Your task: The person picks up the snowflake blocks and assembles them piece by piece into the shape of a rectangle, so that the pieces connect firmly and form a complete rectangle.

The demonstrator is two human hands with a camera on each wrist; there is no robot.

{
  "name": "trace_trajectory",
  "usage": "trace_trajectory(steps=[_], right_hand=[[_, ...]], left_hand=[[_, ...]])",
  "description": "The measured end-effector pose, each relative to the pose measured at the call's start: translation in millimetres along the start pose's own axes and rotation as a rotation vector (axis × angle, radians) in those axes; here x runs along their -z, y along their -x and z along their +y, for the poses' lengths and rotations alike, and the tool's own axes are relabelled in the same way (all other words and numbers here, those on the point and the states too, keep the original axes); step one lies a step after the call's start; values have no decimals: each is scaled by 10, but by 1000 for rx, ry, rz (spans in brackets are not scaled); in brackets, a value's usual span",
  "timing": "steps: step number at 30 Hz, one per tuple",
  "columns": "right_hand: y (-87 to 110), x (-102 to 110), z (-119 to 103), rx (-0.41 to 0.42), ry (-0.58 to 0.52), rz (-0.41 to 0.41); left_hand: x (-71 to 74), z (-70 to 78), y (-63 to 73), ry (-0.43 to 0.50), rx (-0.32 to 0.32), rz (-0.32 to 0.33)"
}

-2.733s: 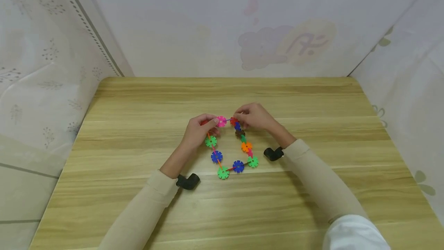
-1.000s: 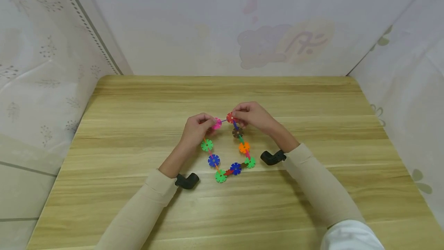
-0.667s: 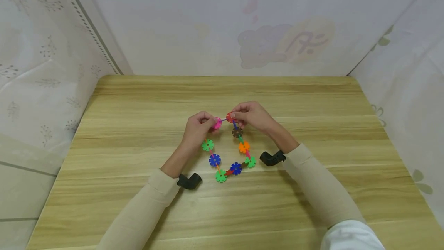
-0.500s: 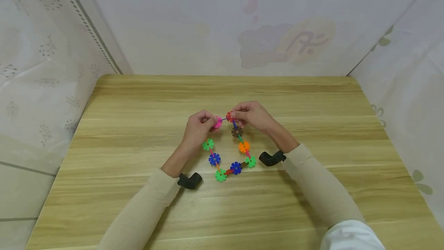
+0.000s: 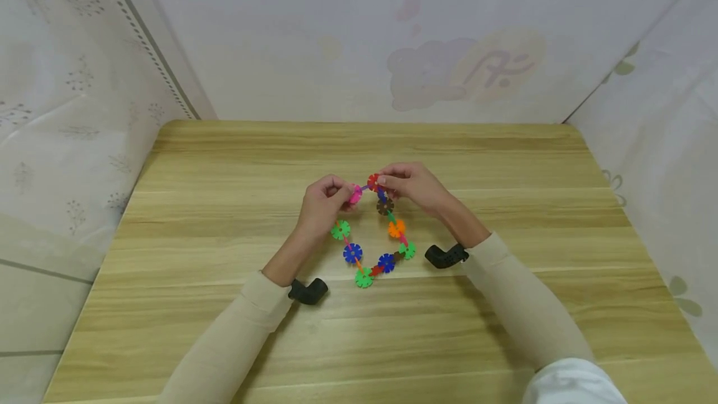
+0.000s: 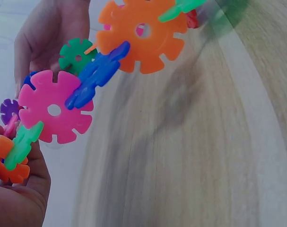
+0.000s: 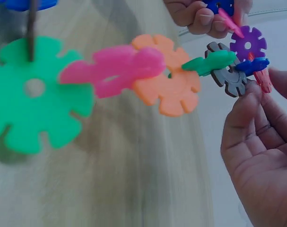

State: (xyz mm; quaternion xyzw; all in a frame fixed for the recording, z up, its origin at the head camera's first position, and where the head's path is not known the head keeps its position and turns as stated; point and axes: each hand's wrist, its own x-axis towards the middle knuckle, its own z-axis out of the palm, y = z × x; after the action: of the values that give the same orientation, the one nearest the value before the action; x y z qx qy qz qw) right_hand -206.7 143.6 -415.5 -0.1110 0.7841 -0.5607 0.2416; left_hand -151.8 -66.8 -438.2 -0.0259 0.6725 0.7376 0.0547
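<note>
Interlocking plastic snowflake discs of many colours are slotted together into a loop. My left hand [image 5: 321,207] pinches the loop by a pink disc [image 5: 355,194] at its far left. A red disc [image 5: 374,182] at the far right is pinched by my right hand [image 5: 417,189]. Between the hands a purple disc [image 7: 256,40] links them, seen in the right wrist view. Brown [image 5: 385,206] and orange [image 5: 396,228] discs run down the right side. A green disc [image 5: 364,277] forms the near corner. My left fingers hide part of the loop's left side.
A wood-grain table [image 5: 505,161] lies under the hands. Pale patterned cloth [image 5: 314,36] hangs behind it and at both sides. Black wrist-worn devices [image 5: 308,292] stick out from both cuffs over the tabletop.
Both hands keep their pinch and have shifted slightly away from me. The loop's near side has moved a little farther off and to the right.
</note>
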Motion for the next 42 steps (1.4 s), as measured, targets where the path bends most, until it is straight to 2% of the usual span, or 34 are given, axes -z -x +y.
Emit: trace_trajectory(steps=[6,15,20,25,30,35,42], right_hand=[[91,63,110,-13,31,-52],[260,144,298,-50,38,-192],[321,146,350,-62,57,-223],[330,137,363,-81,74,-209],[318,161,339,-86,121,-163],[294,232,300,-83,161,-103],[225,350,258,-77,146,-29]], left_hand=[[15,5,7,23,-13,3],[61,-16,-6,35,-70,46],[71,-12,-12,39,-73,78],[79,-7,-7,54,-71,104],[113,-5,3,51,-72,100],[170,1,13,29,-27,95],[242,-17,12,-144,52,77]])
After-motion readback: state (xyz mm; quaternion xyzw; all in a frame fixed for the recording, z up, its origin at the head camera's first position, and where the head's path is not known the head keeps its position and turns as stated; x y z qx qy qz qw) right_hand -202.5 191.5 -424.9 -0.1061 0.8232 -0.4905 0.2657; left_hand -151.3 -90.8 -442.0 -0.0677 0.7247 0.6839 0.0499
